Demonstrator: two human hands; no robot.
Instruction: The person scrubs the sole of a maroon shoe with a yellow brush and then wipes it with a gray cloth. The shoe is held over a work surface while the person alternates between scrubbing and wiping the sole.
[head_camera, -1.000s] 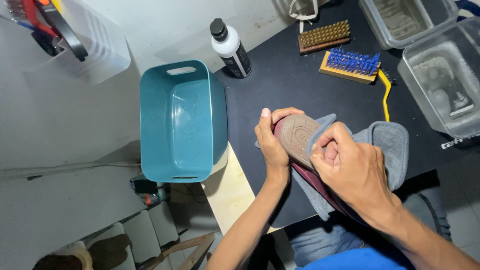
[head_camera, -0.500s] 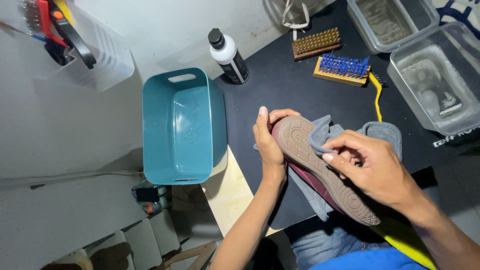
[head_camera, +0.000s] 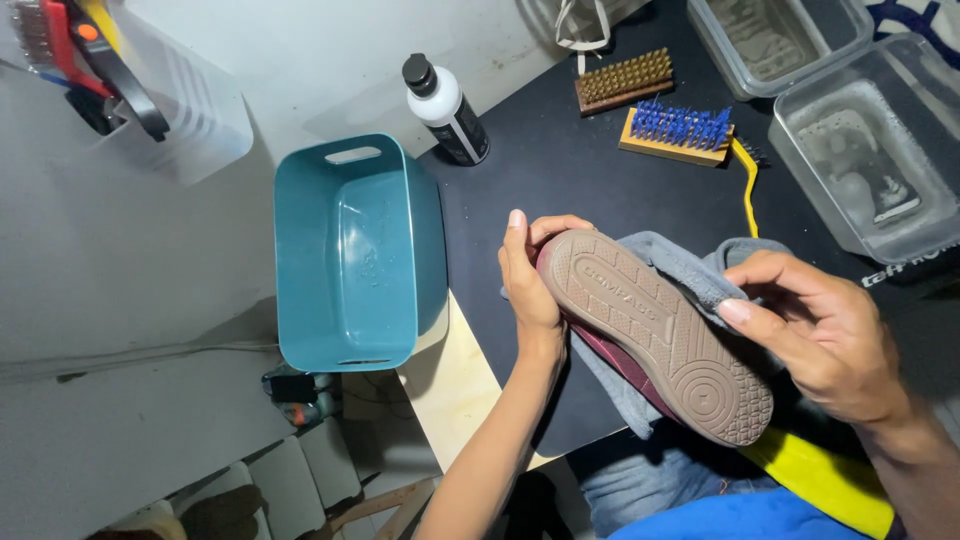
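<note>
A: Shoe (head_camera: 655, 335), maroon upper, tan ribbed sole turned up. Position?

B: Between both hands, over the black mat (head_camera: 560, 170); long axis runs from upper left to lower right. Left hand (head_camera: 530, 290) is closed round the end at upper left. Right hand (head_camera: 815, 325), fingers half curled, presses a grey cloth (head_camera: 690, 275) at its far edge.

A: Packages?

B: White bottle (head_camera: 447, 112), black cap and dark label, beyond the left hand; teal tub (head_camera: 350, 250) to the left; two clear boxes (head_camera: 870, 150) at upper right.

Teal tub (head_camera: 350, 250), maroon shoe (head_camera: 650, 335) with ridged tan sole, grey cloth (head_camera: 690, 275), blue-bristled brush (head_camera: 678, 130), black mat (head_camera: 560, 180)
</note>
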